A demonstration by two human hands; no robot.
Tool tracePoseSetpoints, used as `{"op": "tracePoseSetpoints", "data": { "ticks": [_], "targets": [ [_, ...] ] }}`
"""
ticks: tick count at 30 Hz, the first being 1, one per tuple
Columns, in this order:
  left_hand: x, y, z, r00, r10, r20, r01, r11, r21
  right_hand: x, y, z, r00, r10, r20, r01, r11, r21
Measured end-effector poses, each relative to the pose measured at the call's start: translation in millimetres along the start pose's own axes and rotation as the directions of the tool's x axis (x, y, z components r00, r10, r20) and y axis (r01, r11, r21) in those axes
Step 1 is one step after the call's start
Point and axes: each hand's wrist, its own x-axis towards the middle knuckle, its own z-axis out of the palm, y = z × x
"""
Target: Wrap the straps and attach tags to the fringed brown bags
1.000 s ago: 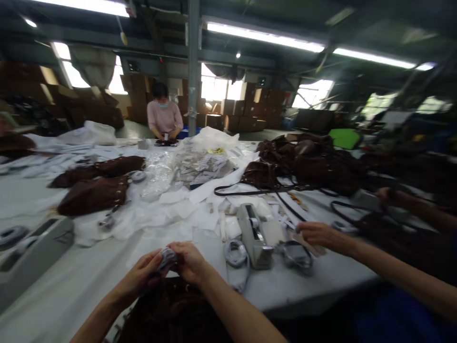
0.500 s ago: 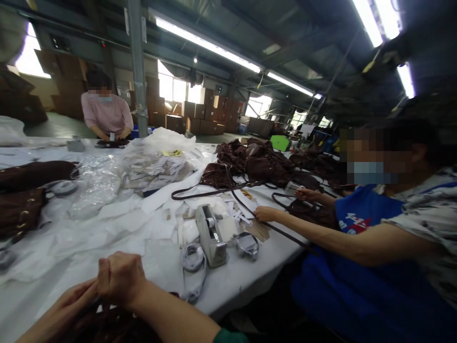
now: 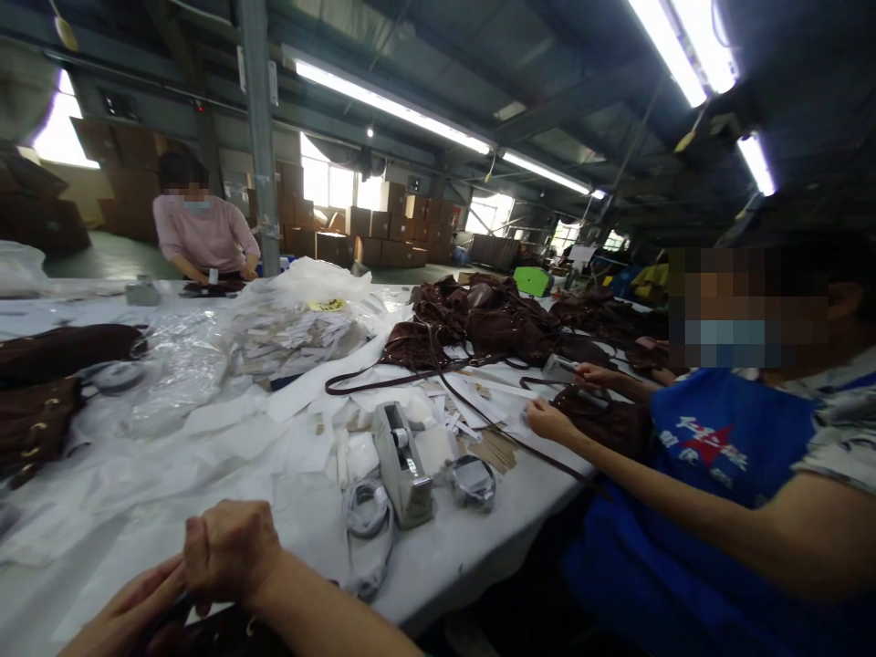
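Left hand (image 3: 127, 610) and right hand (image 3: 229, 552) held close together, fingers curled, grip hidden; dark brown bag (image 3: 233, 641) just below, partly cut off.

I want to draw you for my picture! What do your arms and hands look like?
Both hands are bare: the left hand and the right hand wear no gloves, and I can see no ring or watch. The right forearm is bare down to the picture's edge, so no sleeve shows.

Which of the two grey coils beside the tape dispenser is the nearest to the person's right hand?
The paler coil, left of the tape dispenser in view, is nearest the right hand; the other coil lies beyond the dispenser.
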Motion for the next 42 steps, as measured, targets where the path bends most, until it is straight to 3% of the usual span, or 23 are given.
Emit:
{"op": "tracePoseSetpoints", "data": {
  "ticks": [3, 7, 12, 14, 17, 20, 26, 31, 33, 36, 39, 42],
  "targets": [
    [-3, 5, -3.9, 0.994, 0.086, -0.061, -0.090, 0.995, -0.052, 1, 4, -9, 1.000, 0.014, 0.019, -0.015, 0.998, 0.056],
    [-15, 16, -3.2, 0.985, 0.170, -0.013, -0.169, 0.966, -0.196, -5, 12, -6, 0.994, -0.005, 0.109, -0.023, 0.966, 0.257],
    [-9, 25, -1.5, 0.963, 0.261, 0.073, -0.229, 0.928, -0.296, -8, 22, 5, 0.967, 0.123, 0.223, -0.245, 0.683, 0.688],
    [-7, 26, -1.0, 0.954, 0.292, 0.067, -0.260, 0.917, -0.304, -9, 22, 8, 0.956, 0.133, 0.262, -0.288, 0.594, 0.751],
    [-11, 26, -0.6, 0.946, 0.319, 0.056, -0.291, 0.913, -0.285, -10, 17, 12, 0.947, 0.177, 0.269, -0.322, 0.545, 0.774],
    [-14, 25, -2.8, 0.945, 0.313, 0.093, -0.284, 0.929, -0.239, -9, 13, 12, 0.938, 0.197, 0.285, -0.345, 0.584, 0.735],
    [-10, 21, -5.5, 0.945, 0.314, 0.086, -0.293, 0.935, -0.199, -7, 12, -2, 0.940, 0.144, 0.309, -0.309, 0.744, 0.592],
    [-18, 21, -10.8, 0.949, 0.305, -0.081, -0.306, 0.952, 0.001, -7, 7, -9, 0.955, 0.112, 0.276, -0.242, 0.833, 0.497],
    [-23, 23, -10.0, 0.945, 0.310, -0.109, -0.305, 0.951, 0.059, -10, 3, -11, 0.965, 0.120, 0.231, -0.202, 0.904, 0.376],
    [-25, 24, -5.2, 0.948, 0.316, -0.044, -0.312, 0.947, 0.071, -18, -3, -19, 0.976, 0.099, 0.192, -0.119, 0.988, 0.094],
    [-17, 13, -5.3, 0.943, 0.328, -0.053, -0.320, 0.939, 0.126, -23, 4, -38, 0.974, 0.000, 0.229, -0.007, 1.000, 0.026],
    [-7, -2, -11.4, 0.946, 0.279, -0.163, -0.255, 0.955, 0.152, -24, 39, -77, 0.995, -0.007, 0.096, -0.002, 0.996, 0.091]
  ]
}}
